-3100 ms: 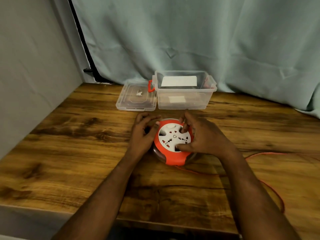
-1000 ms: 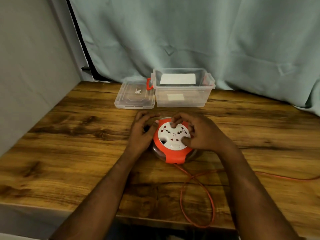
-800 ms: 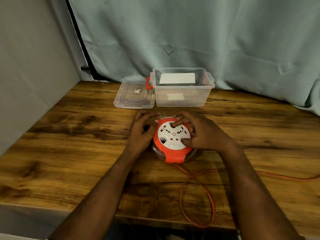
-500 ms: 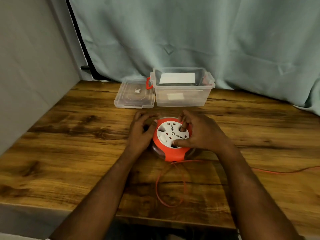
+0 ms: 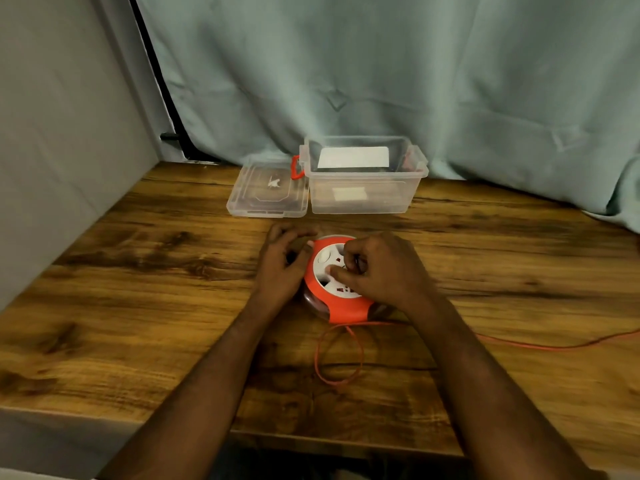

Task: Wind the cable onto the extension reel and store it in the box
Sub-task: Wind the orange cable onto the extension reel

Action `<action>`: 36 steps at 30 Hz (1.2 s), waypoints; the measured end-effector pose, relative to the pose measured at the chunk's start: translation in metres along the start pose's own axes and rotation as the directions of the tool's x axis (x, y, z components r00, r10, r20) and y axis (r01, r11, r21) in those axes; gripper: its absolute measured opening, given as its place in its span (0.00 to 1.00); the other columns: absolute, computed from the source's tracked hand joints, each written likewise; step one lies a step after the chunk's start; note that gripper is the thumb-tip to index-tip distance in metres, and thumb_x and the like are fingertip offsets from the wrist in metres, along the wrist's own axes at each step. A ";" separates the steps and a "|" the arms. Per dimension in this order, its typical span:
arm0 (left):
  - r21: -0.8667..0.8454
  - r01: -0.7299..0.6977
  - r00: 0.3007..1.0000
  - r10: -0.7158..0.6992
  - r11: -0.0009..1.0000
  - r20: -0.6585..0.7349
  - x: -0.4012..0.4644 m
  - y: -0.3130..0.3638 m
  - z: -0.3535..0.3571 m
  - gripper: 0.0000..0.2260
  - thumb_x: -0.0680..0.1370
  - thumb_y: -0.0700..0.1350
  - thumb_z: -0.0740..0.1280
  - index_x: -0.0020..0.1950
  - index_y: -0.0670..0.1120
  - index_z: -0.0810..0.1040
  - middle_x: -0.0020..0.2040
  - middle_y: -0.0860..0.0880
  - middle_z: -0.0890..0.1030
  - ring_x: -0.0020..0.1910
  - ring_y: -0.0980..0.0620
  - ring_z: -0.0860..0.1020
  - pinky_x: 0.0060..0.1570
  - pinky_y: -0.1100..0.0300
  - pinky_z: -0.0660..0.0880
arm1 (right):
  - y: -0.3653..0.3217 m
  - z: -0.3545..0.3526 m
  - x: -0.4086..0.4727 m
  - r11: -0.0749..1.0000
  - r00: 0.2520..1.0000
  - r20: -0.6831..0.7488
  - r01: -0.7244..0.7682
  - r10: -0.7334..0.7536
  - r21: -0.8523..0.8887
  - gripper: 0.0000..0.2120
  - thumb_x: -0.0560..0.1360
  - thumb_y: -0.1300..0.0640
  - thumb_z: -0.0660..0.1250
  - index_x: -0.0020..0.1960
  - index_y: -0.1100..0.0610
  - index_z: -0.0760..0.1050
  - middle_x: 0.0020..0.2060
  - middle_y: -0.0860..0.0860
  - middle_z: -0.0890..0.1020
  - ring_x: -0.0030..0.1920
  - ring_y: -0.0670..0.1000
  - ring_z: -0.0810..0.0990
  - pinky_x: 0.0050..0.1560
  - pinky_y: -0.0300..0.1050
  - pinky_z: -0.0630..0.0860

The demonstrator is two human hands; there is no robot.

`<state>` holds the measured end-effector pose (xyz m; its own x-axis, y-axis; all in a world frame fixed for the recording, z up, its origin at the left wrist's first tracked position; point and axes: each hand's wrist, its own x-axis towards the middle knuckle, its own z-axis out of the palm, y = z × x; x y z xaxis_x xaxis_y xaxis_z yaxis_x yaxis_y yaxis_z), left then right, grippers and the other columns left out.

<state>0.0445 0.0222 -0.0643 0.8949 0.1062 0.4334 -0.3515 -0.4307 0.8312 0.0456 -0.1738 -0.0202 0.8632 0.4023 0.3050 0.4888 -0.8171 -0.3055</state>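
Since the frame half a second earlier, the loose loop of orange cable (image 5: 337,355) has drawn in and shifted to the right, so that it now lies directly in front of the reel's near edge, and the white socket face has turned under the right fingers. Nearest the viewer, this loop rests flat on the wooden table (image 5: 138,306); from it one strand climbs to the orange lip of the extension reel (image 5: 337,282), while the remaining length trails away low across the table to the right edge of the view. That unwound run lies roughly left to right, on the right arm's side, and it is the slack the winding has yet to take up. Just beyond the loop, the reel sits flat on the table with its axis upright. Left hand (image 5: 282,268) cups the reel's left flank with curled fingers, steadying the housing. Right hand (image 5: 379,268) lies over the top, its fingertips pinched on the white face, apparently on a small winding grip, though the fingers hide that detail. Both hands are thus closed on the reel, the right one driving the turn and lying nearer the incoming cable. Farther back, well apart from the reel and straight ahead of it, stands the clear plastic box (image 5: 363,199), open, with its lid (image 5: 268,192) lying flat just to its left. Behind them hangs a pale curtain (image 5: 381,71).
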 end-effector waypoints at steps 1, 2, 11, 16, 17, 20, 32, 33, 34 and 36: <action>-0.003 -0.004 1.000 0.004 1.000 -0.001 0.000 0.000 0.000 0.10 0.81 0.40 0.67 0.61 0.45 0.82 0.61 0.48 0.74 0.58 0.60 0.75 0.51 0.77 0.72 | 0.003 -0.006 -0.001 0.999 1.000 0.009 0.018 -0.019 0.038 0.11 0.72 0.42 0.75 0.40 0.46 0.77 0.42 0.44 0.87 0.40 0.42 0.82 0.36 0.35 0.70; -0.004 -0.006 1.000 0.006 1.000 -0.001 0.000 -0.001 0.000 0.10 0.81 0.40 0.67 0.61 0.45 0.82 0.61 0.48 0.74 0.58 0.62 0.75 0.51 0.77 0.72 | 0.008 -0.012 -0.002 0.995 0.999 0.032 0.035 -0.038 0.095 0.08 0.71 0.47 0.76 0.47 0.45 0.79 0.42 0.42 0.85 0.40 0.38 0.81 0.35 0.31 0.67; -0.017 -0.027 0.997 0.028 0.999 0.071 0.000 -0.001 -0.001 0.10 0.81 0.43 0.67 0.62 0.47 0.81 0.62 0.52 0.73 0.62 0.62 0.74 0.57 0.72 0.73 | 0.033 -0.022 -0.001 0.973 0.969 0.239 0.007 -0.064 0.230 0.38 0.68 0.53 0.79 0.75 0.42 0.67 0.65 0.39 0.80 0.62 0.47 0.79 0.54 0.48 0.84; -0.036 -0.011 0.998 0.013 0.999 0.055 0.001 0.000 0.000 0.10 0.81 0.42 0.67 0.61 0.48 0.82 0.62 0.54 0.72 0.61 0.69 0.72 0.57 0.75 0.72 | 0.034 -0.024 -0.002 0.959 0.965 0.256 -0.021 -0.054 0.283 0.40 0.65 0.50 0.81 0.72 0.40 0.66 0.62 0.38 0.82 0.62 0.45 0.80 0.54 0.51 0.84; -0.039 -0.009 0.999 0.011 0.999 0.050 0.001 0.000 0.000 0.10 0.81 0.42 0.67 0.60 0.48 0.82 0.62 0.53 0.72 0.61 0.68 0.72 0.57 0.74 0.72 | 0.033 -0.024 -0.002 0.956 0.967 0.250 -0.023 -0.054 0.293 0.40 0.64 0.50 0.81 0.70 0.40 0.66 0.60 0.38 0.82 0.62 0.45 0.81 0.53 0.51 0.84; -0.033 -0.006 0.999 0.007 0.999 0.043 0.001 0.000 0.000 0.10 0.81 0.41 0.66 0.60 0.49 0.82 0.62 0.52 0.73 0.62 0.64 0.73 0.59 0.70 0.73 | 0.029 -0.025 -0.003 0.954 0.973 0.226 -0.017 -0.053 0.299 0.38 0.62 0.48 0.83 0.66 0.39 0.67 0.55 0.38 0.82 0.56 0.44 0.82 0.49 0.52 0.84; -0.001 0.003 0.999 -0.003 1.000 0.053 0.000 -0.001 0.000 0.10 0.81 0.42 0.66 0.62 0.46 0.82 0.63 0.50 0.73 0.62 0.58 0.74 0.58 0.70 0.74 | -0.003 -0.011 -0.003 0.998 0.992 0.111 -0.061 0.062 -0.013 0.23 0.64 0.31 0.76 0.35 0.50 0.76 0.35 0.34 0.76 0.35 0.37 0.71 0.34 0.36 0.62; -0.006 -0.002 0.999 0.002 1.000 0.052 0.000 -0.001 0.000 0.10 0.81 0.42 0.66 0.61 0.45 0.82 0.63 0.49 0.73 0.62 0.58 0.75 0.57 0.71 0.74 | -0.004 -0.009 -0.003 0.998 0.993 0.099 -0.065 0.066 -0.009 0.24 0.66 0.32 0.76 0.34 0.52 0.77 0.40 0.33 0.81 0.37 0.36 0.73 0.35 0.35 0.62; -0.007 -0.007 0.999 0.007 1.000 0.052 -0.001 0.000 0.000 0.10 0.81 0.41 0.66 0.61 0.45 0.82 0.63 0.49 0.73 0.62 0.58 0.75 0.56 0.72 0.75 | -0.006 -0.006 -0.003 0.998 0.994 0.087 -0.065 0.065 -0.006 0.24 0.67 0.32 0.75 0.33 0.53 0.77 0.49 0.34 0.85 0.41 0.37 0.77 0.36 0.34 0.63; -0.010 -0.013 0.999 0.013 1.000 0.051 0.000 0.000 0.000 0.10 0.81 0.40 0.66 0.61 0.45 0.82 0.62 0.49 0.73 0.61 0.58 0.75 0.56 0.72 0.75 | -0.007 -0.001 -0.002 0.998 0.996 0.072 -0.054 0.055 -0.025 0.26 0.69 0.31 0.73 0.30 0.53 0.74 0.59 0.41 0.86 0.49 0.42 0.82 0.38 0.35 0.68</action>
<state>0.0441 0.0225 -0.0645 0.9031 0.0547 0.4259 -0.3654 -0.4232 0.8291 0.0401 -0.1690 -0.0180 0.8958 0.3850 0.2221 0.4384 -0.8477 -0.2986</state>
